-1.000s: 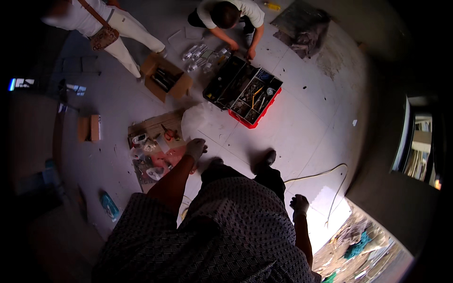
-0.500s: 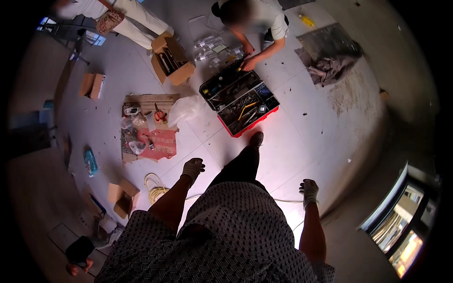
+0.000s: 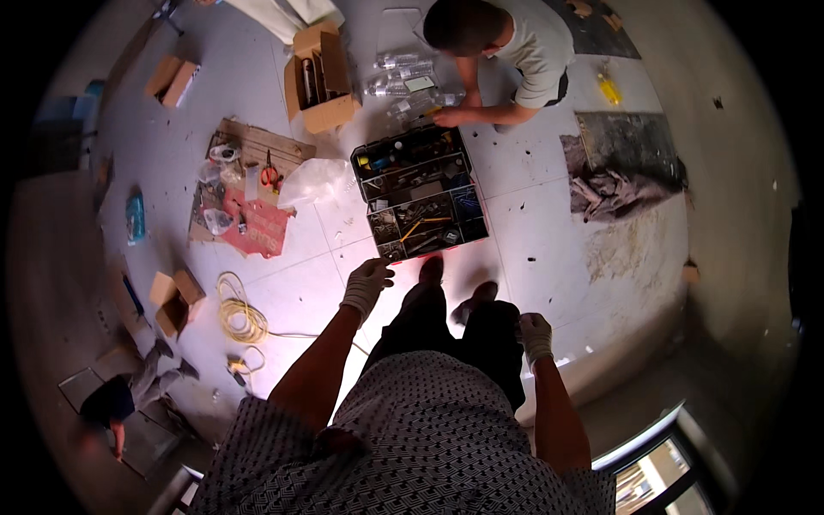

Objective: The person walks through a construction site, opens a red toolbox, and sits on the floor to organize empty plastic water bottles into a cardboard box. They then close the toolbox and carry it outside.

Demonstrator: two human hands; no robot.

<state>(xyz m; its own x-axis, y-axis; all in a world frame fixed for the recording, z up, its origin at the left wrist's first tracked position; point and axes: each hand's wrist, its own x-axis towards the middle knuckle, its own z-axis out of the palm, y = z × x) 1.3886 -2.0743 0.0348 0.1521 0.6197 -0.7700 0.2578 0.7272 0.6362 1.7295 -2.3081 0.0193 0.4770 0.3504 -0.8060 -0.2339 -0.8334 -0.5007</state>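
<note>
My left hand, in a pale work glove, hangs just short of the near left corner of a toolbox. Its fingers are loosely bent and apart, with nothing visible in them. At my right side my right hand, gloved too, is curled inward away from anything else; no object shows in it. The black and red toolbox lies open on the floor beyond my shoes, its compartments filled with small hardware, tools and a yellow-handled tool. A co-worker crouches at its far side, hands near its far edge.
Left of the toolbox lie a plastic bag and flattened cardboard with orange-handled scissors. Beyond stand an open carton and clear bottles. A coiled cable runs toward my feet. Dark cloth lies at right.
I have stepped closer to the toolbox, and both my shoes now show. My left hand has come up to its near corner; my right hand has moved inward.
</note>
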